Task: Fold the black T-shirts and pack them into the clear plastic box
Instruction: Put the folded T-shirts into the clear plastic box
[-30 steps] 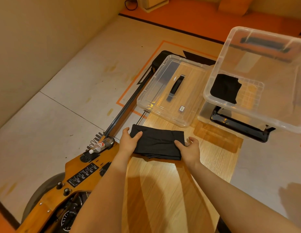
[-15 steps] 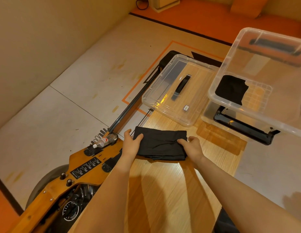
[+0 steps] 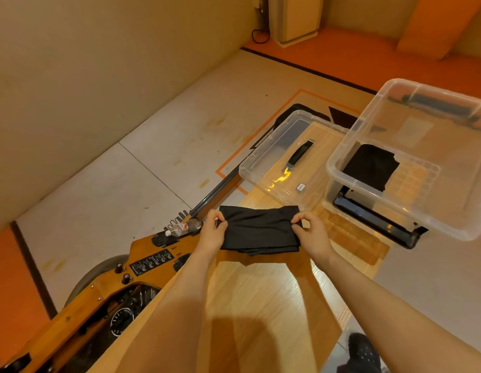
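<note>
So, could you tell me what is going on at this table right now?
A person is packing folded black T-shirts. The left hand and right hand each pinch an end of a folded black T-shirt above the wooden table. To the right, the clear plastic box stands open with one black T-shirt in the box already. The lid lies flat beside the box.

surface: wooden desk (image 3: 261,305) | on it: clear plastic box (image 3: 411,205); clear lid (image 3: 287,168) beside box; folded black T-shirt (image 3: 259,230) near lid
</note>
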`<state>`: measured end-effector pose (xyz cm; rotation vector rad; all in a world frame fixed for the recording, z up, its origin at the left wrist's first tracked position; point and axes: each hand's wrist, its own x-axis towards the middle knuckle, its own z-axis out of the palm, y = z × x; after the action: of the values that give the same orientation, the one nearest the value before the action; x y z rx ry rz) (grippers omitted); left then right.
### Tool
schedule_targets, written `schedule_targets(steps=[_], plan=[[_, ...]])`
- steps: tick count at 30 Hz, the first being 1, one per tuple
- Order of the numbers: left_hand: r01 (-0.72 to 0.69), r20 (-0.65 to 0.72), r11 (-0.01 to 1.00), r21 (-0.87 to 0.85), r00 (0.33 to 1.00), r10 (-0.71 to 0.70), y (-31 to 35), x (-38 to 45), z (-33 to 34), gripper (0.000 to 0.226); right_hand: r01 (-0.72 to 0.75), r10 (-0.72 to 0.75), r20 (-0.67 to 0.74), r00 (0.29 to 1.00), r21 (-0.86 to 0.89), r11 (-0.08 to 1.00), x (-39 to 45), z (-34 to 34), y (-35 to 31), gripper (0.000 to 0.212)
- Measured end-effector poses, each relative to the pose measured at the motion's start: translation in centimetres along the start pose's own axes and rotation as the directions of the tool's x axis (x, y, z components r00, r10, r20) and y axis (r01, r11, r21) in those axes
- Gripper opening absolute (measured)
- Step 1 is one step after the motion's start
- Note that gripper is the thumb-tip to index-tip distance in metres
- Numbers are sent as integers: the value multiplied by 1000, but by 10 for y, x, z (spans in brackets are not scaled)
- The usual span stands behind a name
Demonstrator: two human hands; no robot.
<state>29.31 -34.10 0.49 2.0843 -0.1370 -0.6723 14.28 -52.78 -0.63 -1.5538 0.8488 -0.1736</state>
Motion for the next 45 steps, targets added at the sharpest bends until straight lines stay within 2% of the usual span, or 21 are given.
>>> schedule_targets(steps=[5, 8, 11, 16, 20, 24, 29, 35, 40, 45], plan=[[-39, -71, 999, 0, 997, 39, 37, -26, 4, 24, 55, -51, 130, 990, -33, 998, 3, -19, -25, 36], [-64, -122, 998, -19, 991, 61, 59, -45, 10, 30, 78, -70, 192, 979, -33, 996, 7, -37, -43, 32], [-86, -175, 994, -62, 982, 74, 87, -63, 17, 41, 168, -159, 258, 953, -11, 986, 10, -64, -69, 18], [-124, -292, 959, -256, 955, 45, 147, -89, 43, 41, 310, -291, 331, 898, -3, 951, 23, -127, -118, 17], [-173, -325, 918, -357, 944, 51, 199, -98, 78, 41, 375, -336, 312, 888, -70, 925, 41, -180, -152, 20], [-204, -355, 904, -375, 933, 63, 243, -86, 122, 41, 412, -368, 277, 888, -119, 904, 62, -233, -182, 23], [-221, -370, 907, -359, 926, 80, 281, -55, 188, 42, 353, -311, 227, 923, -177, 919, 101, -292, -190, 22], [-164, -294, 924, -346, 954, 60, 295, -28, 264, 43, 243, -202, 197, 960, -218, 945, 133, -357, -165, 24], [-70, -302, 911, -407, 951, -62, 284, -21, 312, 46, 190, -121, 279, 953, -235, 953, 169, -379, -137, 26], [19, -391, 905, -425, 898, -202, 270, -16, 349, 48, 211, -50, 422, 905, -344, 915, 204, -378, -110, 26]])
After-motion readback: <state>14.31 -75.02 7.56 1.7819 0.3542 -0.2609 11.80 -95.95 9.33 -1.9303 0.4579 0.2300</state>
